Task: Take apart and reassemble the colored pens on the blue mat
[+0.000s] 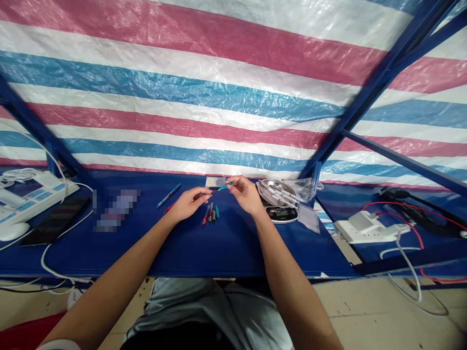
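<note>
My right hand hovers over the blue table, its fingers pinched on a small teal pen part. My left hand is beside it, fingers curled and pinched; what it holds is too small to make out. Below the hands lie several short pen pieces, red, grey and teal. A blue pen lies left of my left hand, with a small red piece near it. A small grey box sits just behind the hands.
A digital scale with a metal bowl and clear plastic bags stands to the right. A white power strip with red and white cables lies at far right. A white device and a black phone are at left. A striped tarp forms the back wall.
</note>
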`<control>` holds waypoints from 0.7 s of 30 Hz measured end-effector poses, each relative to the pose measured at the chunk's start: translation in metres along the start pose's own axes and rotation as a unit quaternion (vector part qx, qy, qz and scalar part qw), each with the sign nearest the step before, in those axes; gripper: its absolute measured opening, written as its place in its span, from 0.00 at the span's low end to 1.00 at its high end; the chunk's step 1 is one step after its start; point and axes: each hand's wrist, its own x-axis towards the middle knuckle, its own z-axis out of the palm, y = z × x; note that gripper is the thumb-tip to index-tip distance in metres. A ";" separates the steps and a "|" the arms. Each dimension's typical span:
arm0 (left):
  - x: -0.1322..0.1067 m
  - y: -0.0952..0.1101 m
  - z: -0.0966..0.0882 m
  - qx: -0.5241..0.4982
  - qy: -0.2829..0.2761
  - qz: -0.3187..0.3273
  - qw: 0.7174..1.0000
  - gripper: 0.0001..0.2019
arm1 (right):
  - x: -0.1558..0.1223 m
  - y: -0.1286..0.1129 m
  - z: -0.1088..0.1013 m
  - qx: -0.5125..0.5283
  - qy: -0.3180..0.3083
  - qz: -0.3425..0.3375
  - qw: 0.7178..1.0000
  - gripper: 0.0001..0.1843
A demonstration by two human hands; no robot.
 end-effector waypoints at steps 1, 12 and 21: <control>0.000 0.000 -0.001 -0.012 -0.005 -0.002 1.000 0.19 | 0.000 0.002 0.000 0.002 -0.009 0.003 1.000 0.16; 0.004 0.008 -0.001 -0.298 0.164 -0.100 0.935 0.25 | -0.003 0.010 0.026 0.136 0.005 0.059 0.989 0.22; 0.004 0.001 0.007 -0.369 0.120 -0.122 0.913 0.18 | -0.004 0.006 0.034 0.151 0.023 0.062 0.986 0.23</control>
